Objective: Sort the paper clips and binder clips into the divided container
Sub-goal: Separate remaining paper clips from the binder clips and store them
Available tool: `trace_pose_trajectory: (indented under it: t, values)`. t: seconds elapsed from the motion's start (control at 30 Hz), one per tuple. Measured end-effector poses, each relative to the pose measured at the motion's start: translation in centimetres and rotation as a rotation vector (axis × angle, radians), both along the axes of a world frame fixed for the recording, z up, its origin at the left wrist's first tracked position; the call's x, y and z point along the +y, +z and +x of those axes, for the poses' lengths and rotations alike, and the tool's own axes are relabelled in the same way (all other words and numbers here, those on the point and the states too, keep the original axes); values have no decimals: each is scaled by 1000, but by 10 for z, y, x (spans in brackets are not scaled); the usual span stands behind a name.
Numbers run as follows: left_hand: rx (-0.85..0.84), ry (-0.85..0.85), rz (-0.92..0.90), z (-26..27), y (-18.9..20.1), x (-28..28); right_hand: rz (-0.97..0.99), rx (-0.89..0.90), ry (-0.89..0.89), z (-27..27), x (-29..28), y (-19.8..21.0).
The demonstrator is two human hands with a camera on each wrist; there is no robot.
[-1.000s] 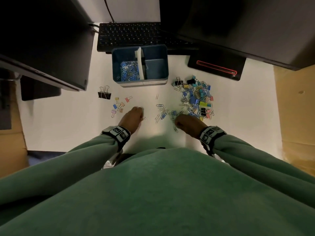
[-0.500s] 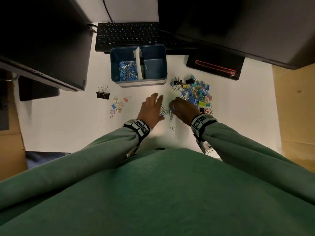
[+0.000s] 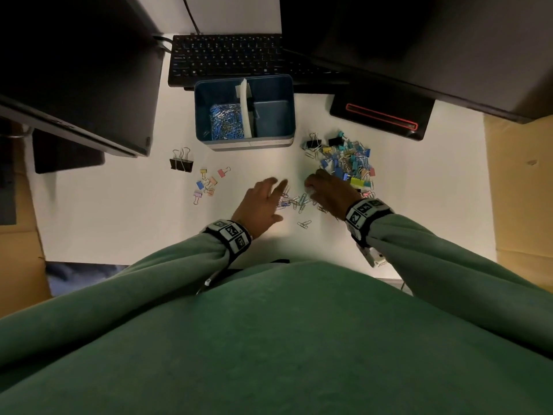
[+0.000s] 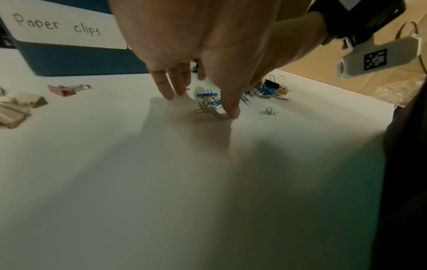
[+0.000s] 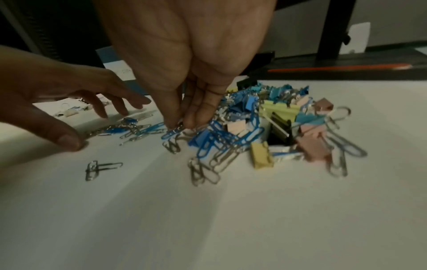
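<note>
– Clips and box?
– Loose paper clips (image 3: 294,202) lie on the desk (image 3: 119,211) between both hands, below the blue box (image 3: 244,139).
– Hands?
– Left hand (image 3: 261,202) spread flat, fingertips on desk. Right hand (image 3: 330,194) pinches paper clips beside the mixed pile (image 3: 348,163).

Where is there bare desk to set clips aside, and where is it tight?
Bare desk: right of the mixed clip pile, and the near-left stretch below the small binder clips. Crowded: between the left hand and right hand, where loose paper clips lie.
</note>
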State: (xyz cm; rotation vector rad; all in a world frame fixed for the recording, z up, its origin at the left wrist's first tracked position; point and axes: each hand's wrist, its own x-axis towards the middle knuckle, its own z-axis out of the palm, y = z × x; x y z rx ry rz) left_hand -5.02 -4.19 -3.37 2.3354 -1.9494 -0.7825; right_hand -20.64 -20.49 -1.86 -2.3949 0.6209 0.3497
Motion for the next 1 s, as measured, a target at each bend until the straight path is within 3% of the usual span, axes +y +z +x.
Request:
trace_pose_trajectory:
  t: [0.2,0.4,0.63,0.8,1.0]
  values:
    - [135,63,-18,-14,3,-21,102,-64,-202,18,6,3]
    - [118,74,-4,-15,1,-28,-87,119,234,-6,15,8]
    - [20,6,119,-6,7,-31,-149,83,237,20,37,1]
    - [70,62,68,3,10,-20,-115,68,129,31,39,0]
    - [257,297,-65,36,34,-10,171,-60,-219,37,22,24]
